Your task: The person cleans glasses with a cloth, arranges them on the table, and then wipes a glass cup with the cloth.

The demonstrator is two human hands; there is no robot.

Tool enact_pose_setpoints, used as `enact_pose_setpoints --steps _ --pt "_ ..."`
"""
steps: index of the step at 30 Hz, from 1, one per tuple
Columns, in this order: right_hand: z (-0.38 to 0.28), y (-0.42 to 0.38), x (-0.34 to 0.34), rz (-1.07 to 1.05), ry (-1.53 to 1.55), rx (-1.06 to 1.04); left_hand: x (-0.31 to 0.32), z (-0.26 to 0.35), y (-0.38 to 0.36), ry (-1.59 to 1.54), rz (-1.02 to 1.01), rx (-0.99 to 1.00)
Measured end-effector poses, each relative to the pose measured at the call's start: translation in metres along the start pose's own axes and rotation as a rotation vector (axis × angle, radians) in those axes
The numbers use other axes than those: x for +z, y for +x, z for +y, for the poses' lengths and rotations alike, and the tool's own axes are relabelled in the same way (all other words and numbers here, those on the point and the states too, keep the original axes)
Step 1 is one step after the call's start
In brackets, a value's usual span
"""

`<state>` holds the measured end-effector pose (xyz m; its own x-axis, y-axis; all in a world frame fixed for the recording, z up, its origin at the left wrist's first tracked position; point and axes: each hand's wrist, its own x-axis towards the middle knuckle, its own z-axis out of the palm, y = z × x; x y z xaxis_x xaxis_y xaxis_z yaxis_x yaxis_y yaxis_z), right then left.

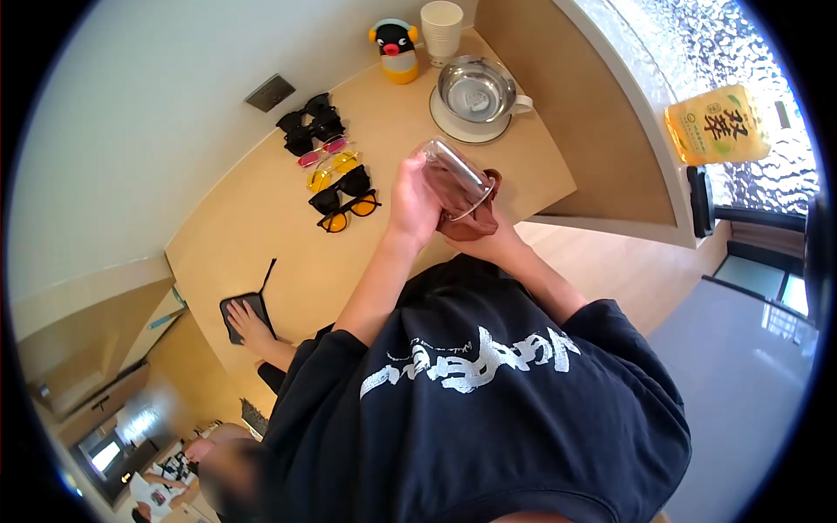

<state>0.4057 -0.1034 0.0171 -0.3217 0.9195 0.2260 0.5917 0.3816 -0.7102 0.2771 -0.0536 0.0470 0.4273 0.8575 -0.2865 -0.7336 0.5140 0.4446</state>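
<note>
A clear glass [453, 168] is gripped by my left hand [413, 202], fingers wrapped round its side. The glass is tilted, its rim toward the lower right. A reddish-brown cloth [472, 228] lies against the rim and shows through the glass wall. My right hand [490, 247] is at the cloth, its fingers mostly covered by it. Just behind the glass, a steel bowl [477, 90] with a cup handle beside it stands on a white plate [471, 131].
Several pairs of glasses [326, 166] lie in a row at the left. A penguin figure [398, 54] and stacked paper cups [442, 30] stand at the back. A yellow drink pack [717, 126] is at the right. Another person's hand [248, 326] rests on a dark pouch [235, 305].
</note>
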Motion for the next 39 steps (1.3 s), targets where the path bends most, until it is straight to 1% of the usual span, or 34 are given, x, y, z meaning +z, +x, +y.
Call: enact_pose_setpoints --steps 1,3,4,5,6,7,9,10,11,12,13,15,16,17,18,19,21,22,23,24,25,26,27,28,29,30,31,32,33,35,36,37,38,39 --pt "-0.005 0.001 -0.006 0.006 -0.003 0.014 -0.004 -0.006 0.005 0.044 0.033 0.012" --pt "-0.019 0.009 -0.021 0.033 -0.210 -0.025 -0.002 -0.010 0.010 0.093 0.060 0.023" --pt "-0.018 0.011 -0.021 0.040 -0.213 -0.023 0.004 -0.010 0.010 0.187 0.082 0.058" --pt "-0.017 0.013 -0.021 0.020 -0.077 0.017 0.010 -0.009 0.011 0.280 0.106 0.093" --pt "-0.016 0.013 -0.020 -0.003 0.062 0.058 0.016 -0.005 0.013 0.149 0.119 0.045" --pt "-0.013 0.015 -0.020 -0.004 0.064 0.060 0.014 -0.004 0.016 0.149 0.121 0.043" --pt "-0.007 0.020 -0.018 -0.115 0.092 0.067 0.007 -0.002 0.020 0.188 0.066 0.009" --pt "-0.003 0.017 -0.015 -0.122 0.100 0.064 0.005 0.000 0.021 0.190 0.043 0.006" --pt "0.004 0.013 -0.012 -0.186 0.333 0.176 0.004 0.002 0.023 0.188 0.054 0.013" --pt "0.010 0.010 -0.011 -0.254 0.563 0.290 0.003 0.003 0.025 0.197 0.005 0.054" --pt "0.008 0.012 -0.016 -0.270 0.569 0.288 0.002 0.004 0.026 0.205 -0.042 0.094" --pt "0.001 0.021 -0.032 -0.513 0.886 0.576 0.002 0.006 0.026 0.196 -0.043 0.117" --pt "0.003 0.021 -0.035 -0.532 0.886 0.573 0.006 0.008 0.025 0.168 -0.092 0.145" --pt "0.006 0.022 -0.037 -0.513 1.071 0.619 0.008 0.010 0.024 0.142 -0.144 0.172" --pt "0.005 0.022 -0.039 -0.488 1.257 0.666 0.007 0.011 0.024 0.140 -0.134 0.182" --pt "-0.001 0.026 -0.044 -0.501 1.256 0.665 0.007 0.012 0.026 0.189 -0.184 0.232" --pt "-0.016 0.033 -0.055 -0.404 2.089 0.512 0.007 0.016 0.030 0.241 -0.234 0.290" --pt "-0.008 0.026 -0.045 -0.291 2.033 0.478 0.007 0.018 0.032 0.222 -0.333 0.326" --pt "-0.004 0.025 -0.039 -0.290 2.030 0.476 0.008 0.020 0.033 0.203 -0.435 0.358" --pt "-0.002 0.024 -0.034 -0.201 1.960 0.464 0.009 0.026 0.033 0.287 -0.404 0.337" --pt "-0.002 0.022 -0.033 -0.105 1.889 0.454 0.007 0.028 0.035 0.285 -0.410 0.325" --pt "-0.001 0.021 -0.036 -0.045 1.710 0.492 0.006 0.028 0.038 0.394 -0.309 0.363" --pt "-0.002 0.019 -0.041 -0.023 1.709 0.497 0.005 0.027 0.039 0.504 -0.208 0.401" --pt "-0.010 0.025 -0.052 -0.057 1.278 0.564 0.016 0.031 0.031 0.505 -0.128 0.312" --pt "-0.014 0.031 -0.059 -0.086 0.844 0.612 0.018 0.032 0.028 0.507 -0.144 0.301" --pt "-0.010 0.038 -0.059 0.008 0.517 0.184 0.018 0.033 0.025 0.427 -0.157 0.274" --pt "-0.004 0.043 -0.056 0.020 0.514 0.190 0.018 0.033 0.025 0.347 -0.165 0.250" --pt "0.001 0.045 -0.050 0.042 0.253 0.005 0.016 0.029 0.028 0.114 -0.262 0.258" --pt "0.001 0.045 -0.044 0.058 -0.007 -0.177 0.014 0.024 0.029 0.114 -0.259 0.250" --pt "-0.006 0.042 -0.035 0.052 -0.054 -0.146 0.015 0.019 0.034 0.181 -0.054 0.209" --pt "-0.007 0.038 -0.030 0.032 0.060 -0.064 0.018 0.014 0.033 0.223 0.011 0.225" --pt "-0.009 0.034 -0.026 0.012 0.171 0.017 0.019 0.013 0.032 0.221 0.006 0.232" --pt "-0.011 0.026 -0.030 -0.127 0.397 0.179 0.017 0.010 0.033 0.292 -0.035 0.248" --pt "-0.009 0.023 -0.037 -0.129 0.393 0.176 0.014 0.008 0.033 0.364 -0.072 0.262"
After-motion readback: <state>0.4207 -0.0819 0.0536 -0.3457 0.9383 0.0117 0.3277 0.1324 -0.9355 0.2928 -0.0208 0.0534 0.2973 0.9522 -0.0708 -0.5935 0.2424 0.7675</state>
